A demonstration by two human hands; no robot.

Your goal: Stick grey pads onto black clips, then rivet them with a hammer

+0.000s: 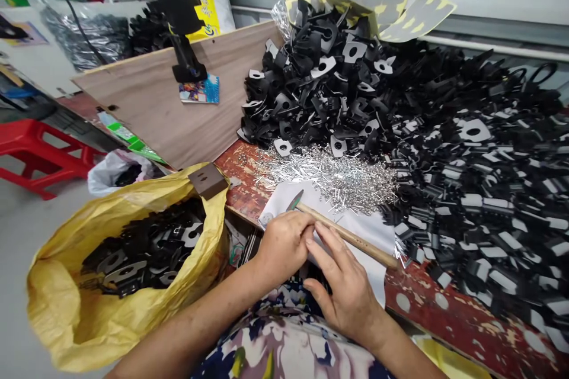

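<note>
My left hand (284,244) is closed with its fingers curled inward, and what it holds, if anything, is hidden. Against its fingertips rests my right hand (349,284), fingers stretched out and thumb apart, holding nothing that I can see. Just beyond both hands a hammer (351,237) with a wooden handle lies across a white sheet (377,277) at the table edge. A heap of thin metal pins (329,174) is spread behind the hammer.
Black plastic parts (311,83) are piled high at the back. More black pieces with pale faces (484,213) cover the right side. At the left stands an open yellow sack (57,284) of black parts, with a brown block (208,181) at its rim. A wooden board (204,124) walls the table's left.
</note>
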